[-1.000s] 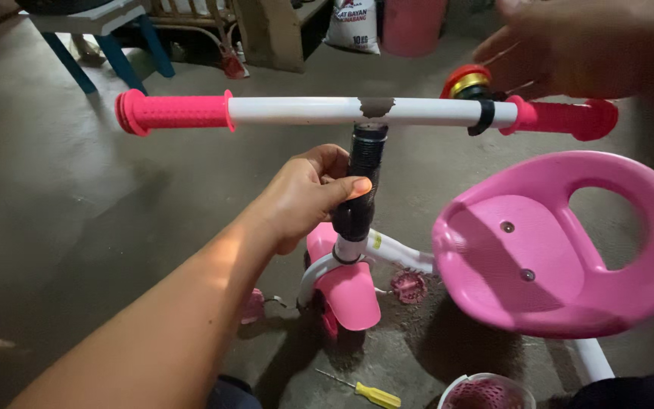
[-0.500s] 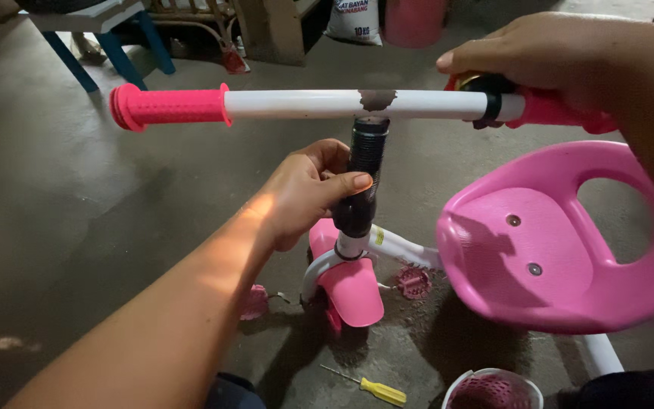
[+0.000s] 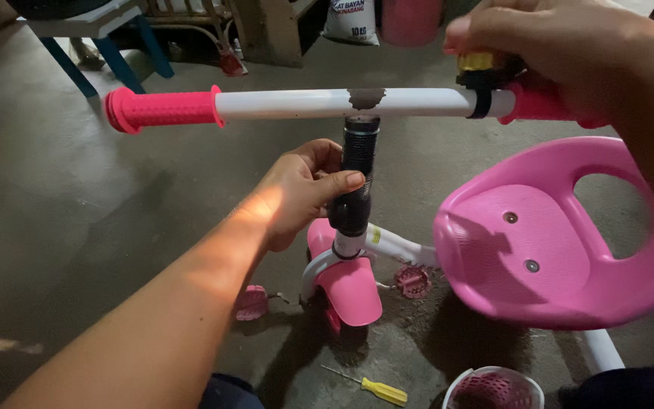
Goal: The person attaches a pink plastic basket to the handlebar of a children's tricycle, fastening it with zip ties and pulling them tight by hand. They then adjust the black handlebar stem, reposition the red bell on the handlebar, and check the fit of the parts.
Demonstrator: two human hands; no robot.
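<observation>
black steering stem [image 3: 359, 170] is clasped by left hand [image 3: 297, 193]; right hand [image 3: 562, 45] wraps the pink handlebar grip [image 3: 543, 102].

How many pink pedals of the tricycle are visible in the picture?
2. One pedal is on the floor side left of the pink front fender, below the left hand. The other pedal is right of the fender, under the white frame tube.

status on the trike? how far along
Done, by the look of it: seat, front fender, pedals and handlebar are on. In hand: left hand wraps the black steering stem; right hand covers the right grip. Left: uncertain; a yellow screwdriver lies on the floor.
</observation>
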